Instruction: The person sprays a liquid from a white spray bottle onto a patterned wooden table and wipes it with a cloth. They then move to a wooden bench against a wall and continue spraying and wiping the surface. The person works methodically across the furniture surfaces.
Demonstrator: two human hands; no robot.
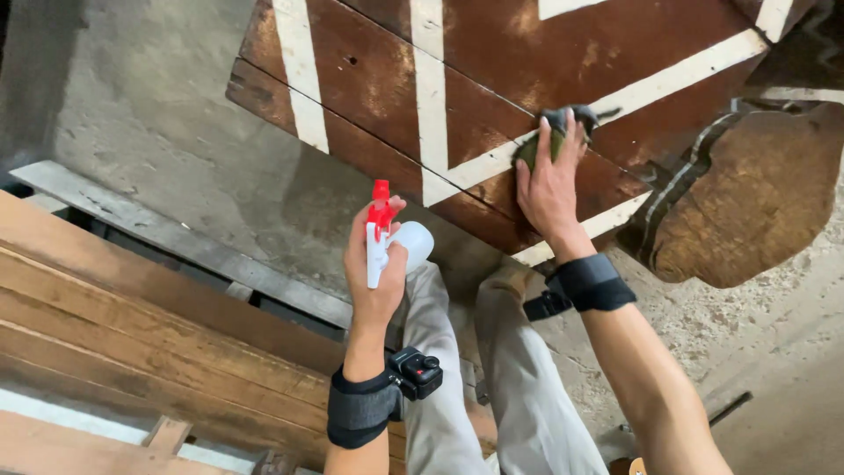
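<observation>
My left hand (pixel 374 268) grips a white spray bottle (pixel 400 244) with a red trigger top, held upright in front of my knees. My right hand (pixel 549 180) presses a dark green and grey cloth (pixel 552 134) flat against a brown wooden board (pixel 492 79) painted with white stripes. The cloth lies on a diagonal white stripe near the board's lower edge. Both wrists wear dark bands, each with a small black device clipped on.
A rough brown wooden slab (pixel 752 198) leans at the right of the board. Stacked wooden planks (pixel 132 308) lie at the lower left beside a grey metal rail (pixel 176 237). A bare concrete surface (pixel 132 97) lies behind, and my grey-trousered legs (pixel 492 378) are below.
</observation>
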